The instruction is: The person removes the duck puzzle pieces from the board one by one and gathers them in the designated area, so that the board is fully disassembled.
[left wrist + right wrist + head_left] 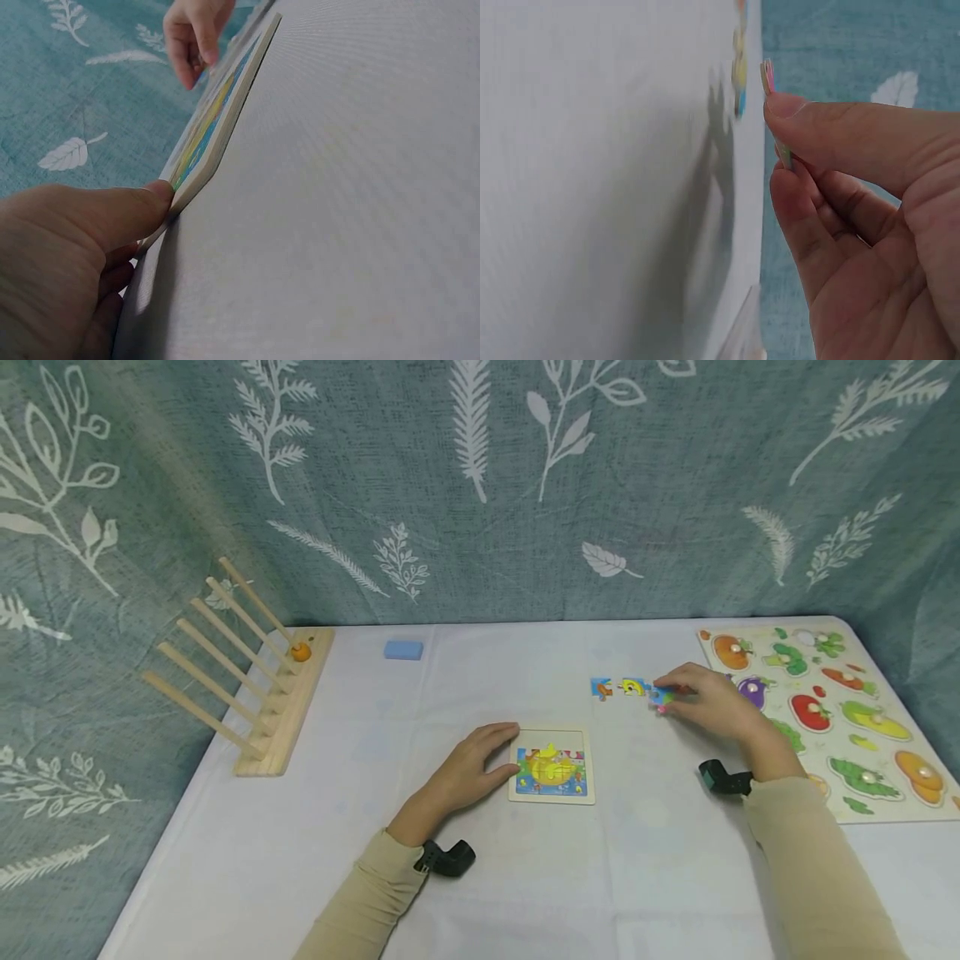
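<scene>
My left hand (pixel 472 762) holds the left side of a small wooden puzzle board (pixel 552 803). In the left wrist view the thumb lies at the edge of the puzzle tray, with the other fingers curled behind it. A yellow picture (pixel 553 767) fills the board's lower part; its upper strip is bare. My right hand (pixel 708 702) pinches a blue and pink jigsaw piece (pixel 660 696) between thumb and fingertips, and the right wrist view shows this piece (pixel 769 76) edge-on. Two more pieces lie just left of that hand: a blue and brown piece (pixel 602 688) and a blue and yellow piece (pixel 632 686).
At the right lies a large vegetable peg board (pixel 825 752), partly behind my right forearm. A wooden rack (pixel 281 735) with slanted pegs and one orange bead (pixel 301 652) stands at the left. A blue block (pixel 403 650) lies near the patterned curtain (pixel 510 568) behind the table.
</scene>
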A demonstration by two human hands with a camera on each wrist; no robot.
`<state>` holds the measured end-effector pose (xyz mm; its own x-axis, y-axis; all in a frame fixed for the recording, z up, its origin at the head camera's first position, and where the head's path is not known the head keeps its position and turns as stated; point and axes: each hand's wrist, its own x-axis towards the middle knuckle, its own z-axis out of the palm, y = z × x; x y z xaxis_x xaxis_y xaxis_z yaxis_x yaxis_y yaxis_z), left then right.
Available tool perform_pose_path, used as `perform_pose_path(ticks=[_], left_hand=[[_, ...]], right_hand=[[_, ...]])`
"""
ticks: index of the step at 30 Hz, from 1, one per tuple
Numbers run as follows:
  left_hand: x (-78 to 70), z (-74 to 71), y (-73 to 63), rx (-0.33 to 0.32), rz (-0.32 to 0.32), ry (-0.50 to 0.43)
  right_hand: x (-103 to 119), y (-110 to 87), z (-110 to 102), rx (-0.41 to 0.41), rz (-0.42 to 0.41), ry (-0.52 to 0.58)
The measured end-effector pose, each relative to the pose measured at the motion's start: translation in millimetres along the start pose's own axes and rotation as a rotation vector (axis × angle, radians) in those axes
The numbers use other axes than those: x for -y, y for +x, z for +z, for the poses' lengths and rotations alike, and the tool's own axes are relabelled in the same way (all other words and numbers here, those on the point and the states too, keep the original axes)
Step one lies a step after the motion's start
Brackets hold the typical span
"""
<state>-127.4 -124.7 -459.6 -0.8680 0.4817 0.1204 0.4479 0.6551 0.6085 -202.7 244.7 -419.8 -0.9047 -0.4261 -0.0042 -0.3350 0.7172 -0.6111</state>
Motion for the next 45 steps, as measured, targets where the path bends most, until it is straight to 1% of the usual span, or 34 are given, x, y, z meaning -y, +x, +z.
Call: perform_pose_path(ticks=[4, 10, 17, 23, 27, 30, 35, 39, 41, 45], left_hand=[[0.0, -0.7, -0.4, -0.001, 0.003, 0.001], [-0.5, -0.7, -0.4, 0.007, 0.0, -0.001], [-0.9, -1.1, -0.6, 0.007, 0.004, 0.002], [-1.7, -0.9, -1.7, 0.012, 0.002, -0.006], [-1.2, -0.1, -1.8, 0.012, 0.0, -0.004], [-0.3, 0.5, -1.9, 0.009, 0.003, -0.002], [-0.1, 0.0, -1.0, 0.006, 0.01, 0.007], [-0.6, -0.1, -0.7, 0.003, 0.012, 0.002], [-1.0, -0.1, -1.0, 0.005, 0.006, -0.004], [-0.4, 0.8, -1.6, 0.01, 0.0, 0.001]], right_hand=[[-7, 3.7, -10, 0.021, 0.022, -0.048], [-18, 12.3, -17, 0.075, 0.049, -0.062], [-20, 20.7, -18, 0.108, 0.018, -0.054], [-23, 24.1, -15, 0.113, -0.011, -0.074], [-23, 24.0, -13, 0.112, -0.01, -0.081], [-21, 23.2, -14, 0.117, 0.008, -0.074], [-21, 20.9, -16, 0.123, 0.08, -0.034], [-16, 17.0, -16, 0.105, 0.098, 0.005], [-10, 14.1, -14, 0.093, 0.082, 0.045], [4, 8.8, -5, 0.076, 0.012, 0.13]])
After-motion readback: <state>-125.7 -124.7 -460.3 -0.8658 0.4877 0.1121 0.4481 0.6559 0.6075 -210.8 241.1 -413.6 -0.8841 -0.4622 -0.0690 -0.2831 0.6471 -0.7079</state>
